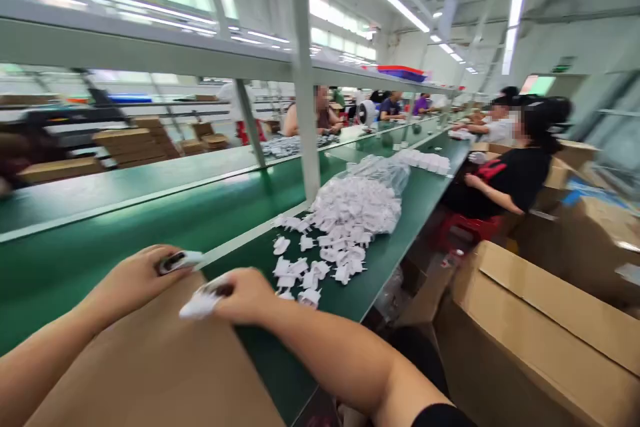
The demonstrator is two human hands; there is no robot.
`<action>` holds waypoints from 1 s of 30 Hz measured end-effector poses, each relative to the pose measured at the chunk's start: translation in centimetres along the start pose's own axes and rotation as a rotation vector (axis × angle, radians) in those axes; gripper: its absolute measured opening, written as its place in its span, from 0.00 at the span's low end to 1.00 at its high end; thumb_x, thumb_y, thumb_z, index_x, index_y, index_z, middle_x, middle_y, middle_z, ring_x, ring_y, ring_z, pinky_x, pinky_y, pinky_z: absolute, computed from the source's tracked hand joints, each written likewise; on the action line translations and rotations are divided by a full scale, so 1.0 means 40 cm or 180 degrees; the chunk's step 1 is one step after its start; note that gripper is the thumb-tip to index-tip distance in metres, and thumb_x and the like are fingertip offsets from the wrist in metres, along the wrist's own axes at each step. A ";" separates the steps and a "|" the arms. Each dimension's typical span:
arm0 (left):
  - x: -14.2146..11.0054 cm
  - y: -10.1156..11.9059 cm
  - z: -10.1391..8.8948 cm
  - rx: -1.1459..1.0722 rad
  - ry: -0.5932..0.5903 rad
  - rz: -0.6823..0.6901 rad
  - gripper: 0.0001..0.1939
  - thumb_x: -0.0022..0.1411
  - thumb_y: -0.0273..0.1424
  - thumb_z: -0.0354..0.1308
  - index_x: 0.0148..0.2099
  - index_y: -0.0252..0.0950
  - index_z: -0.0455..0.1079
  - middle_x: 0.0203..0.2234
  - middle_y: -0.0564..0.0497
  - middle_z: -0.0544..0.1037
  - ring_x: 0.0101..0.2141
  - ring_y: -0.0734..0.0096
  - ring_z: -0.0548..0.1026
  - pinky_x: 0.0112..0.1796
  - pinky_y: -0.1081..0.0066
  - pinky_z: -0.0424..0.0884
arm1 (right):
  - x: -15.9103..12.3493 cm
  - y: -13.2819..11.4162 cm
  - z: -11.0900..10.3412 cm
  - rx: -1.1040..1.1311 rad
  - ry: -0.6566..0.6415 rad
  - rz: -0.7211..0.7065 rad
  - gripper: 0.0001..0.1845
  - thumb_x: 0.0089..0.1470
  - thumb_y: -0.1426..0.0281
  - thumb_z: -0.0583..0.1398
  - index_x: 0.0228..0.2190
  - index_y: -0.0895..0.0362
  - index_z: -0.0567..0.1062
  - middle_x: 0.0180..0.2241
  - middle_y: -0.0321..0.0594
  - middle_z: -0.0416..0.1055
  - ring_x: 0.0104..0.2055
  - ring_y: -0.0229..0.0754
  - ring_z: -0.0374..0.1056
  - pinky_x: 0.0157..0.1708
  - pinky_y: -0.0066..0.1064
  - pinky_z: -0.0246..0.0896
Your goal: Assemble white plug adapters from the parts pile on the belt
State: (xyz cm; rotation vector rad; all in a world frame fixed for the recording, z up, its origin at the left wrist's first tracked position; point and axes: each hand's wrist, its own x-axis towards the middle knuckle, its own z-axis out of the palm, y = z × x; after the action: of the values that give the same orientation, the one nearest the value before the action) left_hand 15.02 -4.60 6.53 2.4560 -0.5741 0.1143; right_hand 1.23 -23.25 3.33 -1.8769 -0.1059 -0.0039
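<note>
Head view: white pieces [198,307] jut past pinching fingers [244,284].

a green workbench [420,192] carries a clear plastic bag [386,167] lying on its side. white plastic pieces [356,203] are heaped at the bag, many of them seemingly inside it. on the near side of the bag, loose white pieces [306,267] lie scattered in no order, some touching, some apart. just beyond the bag, more white parts [427,161] sit close together on the same bench, their exact shape too small to tell.
</note>
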 end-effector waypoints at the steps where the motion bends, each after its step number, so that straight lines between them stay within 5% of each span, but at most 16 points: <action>1: -0.052 0.009 -0.017 0.0015 -0.0119 -0.0055 0.22 0.54 0.48 0.67 0.41 0.36 0.79 0.35 0.51 0.79 0.37 0.60 0.76 0.38 0.73 0.69 | -0.003 -0.007 -0.003 0.0676 0.0145 0.0222 0.14 0.46 0.64 0.70 0.37 0.56 0.83 0.36 0.37 0.81 0.42 0.43 0.75 0.38 0.27 0.67; 5: -0.239 0.062 -0.058 -0.0270 -0.0501 -0.0112 0.21 0.56 0.49 0.63 0.40 0.36 0.79 0.33 0.48 0.79 0.33 0.61 0.75 0.34 0.70 0.67 | -0.001 -0.036 -0.027 0.2418 -0.0175 0.0625 0.16 0.41 0.67 0.72 0.35 0.59 0.80 0.37 0.38 0.79 0.40 0.38 0.75 0.43 0.27 0.68; 12: -0.408 0.085 0.016 -0.0744 -0.0231 0.0076 0.15 0.61 0.44 0.62 0.41 0.36 0.77 0.32 0.49 0.74 0.31 0.67 0.71 0.32 0.69 0.65 | -0.002 -0.049 -0.031 0.2492 -0.0415 0.1108 0.25 0.27 0.67 0.79 0.32 0.57 0.81 0.32 0.36 0.77 0.32 0.35 0.69 0.34 0.25 0.67; 15: -0.424 0.068 0.060 -0.1301 -0.0112 -0.0111 0.20 0.59 0.44 0.66 0.49 0.38 0.77 0.37 0.49 0.74 0.31 0.69 0.71 0.32 0.70 0.67 | -0.022 -0.052 -0.008 0.1851 -0.0262 0.0656 0.24 0.32 0.62 0.78 0.34 0.57 0.82 0.34 0.38 0.79 0.35 0.38 0.71 0.39 0.30 0.68; 19: -0.410 0.046 0.074 -0.1591 -0.0176 -0.0216 0.20 0.56 0.47 0.68 0.43 0.37 0.77 0.36 0.50 0.75 0.29 0.71 0.70 0.30 0.71 0.65 | -0.045 -0.057 0.019 0.0350 0.0114 -0.0594 0.17 0.49 0.63 0.72 0.41 0.54 0.83 0.41 0.41 0.79 0.40 0.41 0.73 0.45 0.35 0.69; 23: -0.400 0.037 0.064 -0.1712 -0.0268 -0.0340 0.19 0.55 0.47 0.70 0.37 0.37 0.77 0.33 0.52 0.74 0.27 0.73 0.68 0.29 0.71 0.63 | -0.062 -0.064 0.034 -0.0717 -0.0194 -0.1697 0.12 0.61 0.69 0.63 0.46 0.52 0.81 0.42 0.42 0.77 0.43 0.42 0.73 0.45 0.35 0.70; 30: -0.401 0.040 0.050 -0.1844 -0.0312 -0.0223 0.15 0.55 0.44 0.68 0.33 0.37 0.77 0.34 0.52 0.74 0.30 0.72 0.70 0.31 0.71 0.64 | -0.058 -0.073 0.050 -0.1570 -0.0384 -0.2093 0.16 0.60 0.76 0.59 0.48 0.54 0.79 0.42 0.45 0.74 0.46 0.45 0.72 0.44 0.36 0.72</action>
State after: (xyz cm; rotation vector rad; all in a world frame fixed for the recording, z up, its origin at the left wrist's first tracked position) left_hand -0.27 -0.91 2.38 1.9195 -0.4795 -0.1796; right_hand -1.42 -20.63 5.35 -2.2467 -0.8663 -0.3991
